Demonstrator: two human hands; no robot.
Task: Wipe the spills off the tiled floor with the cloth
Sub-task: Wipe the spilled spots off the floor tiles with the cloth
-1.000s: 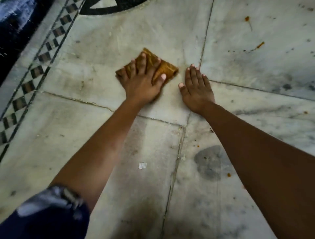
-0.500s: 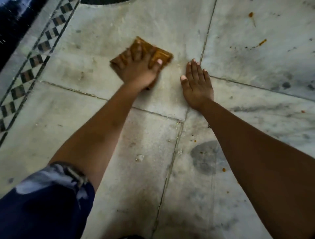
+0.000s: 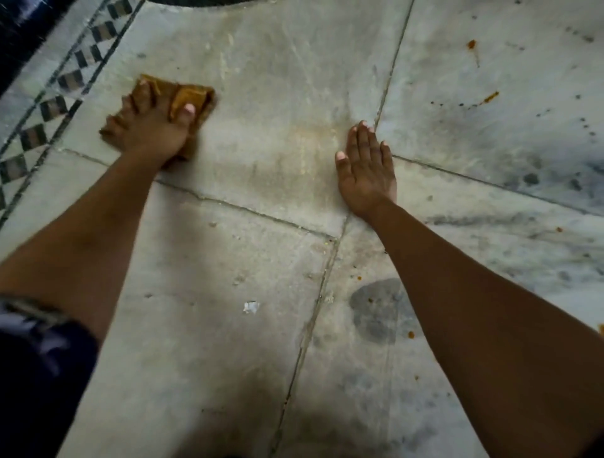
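From the head camera, the tiled floor (image 3: 277, 98) filled the whole view: large pale marble slabs, grey-veined and scuffed, divided by thin dark joints that crossed near the middle. Along the far left ran a border strip (image 3: 62, 98) of small dark and light checks between dark lines, with a darker surface beyond it in the corner. A curved black inlay (image 3: 202, 2) showed at the top edge. The slab between the hands bore a faint yellowish smear.

One brown-yellow cloth (image 3: 192, 98) lay bunched on the far-left slab, near the border strip. The left hand (image 3: 147, 130) lay on top of it, fingers spread and extended, thumb out, pressing it to the floor rather than wrapping round it. The right hand (image 3: 366, 173) lay palm-down on bare floor, well apart from the cloth, fingers straight and close together, its fingertips at a joint between slabs.

Two hands, two bare forearms and one dark patterned sleeve (image 3: 32, 359) at the lower left were in view. The orange spills (image 3: 490, 96) sat on the far-right slab: two larger marks and a trail of small specks. A few more orange specks lay by a single dark grey patch (image 3: 379, 310) near the right forearm. One small white scrap (image 3: 251, 306) lay on the near-left slab.
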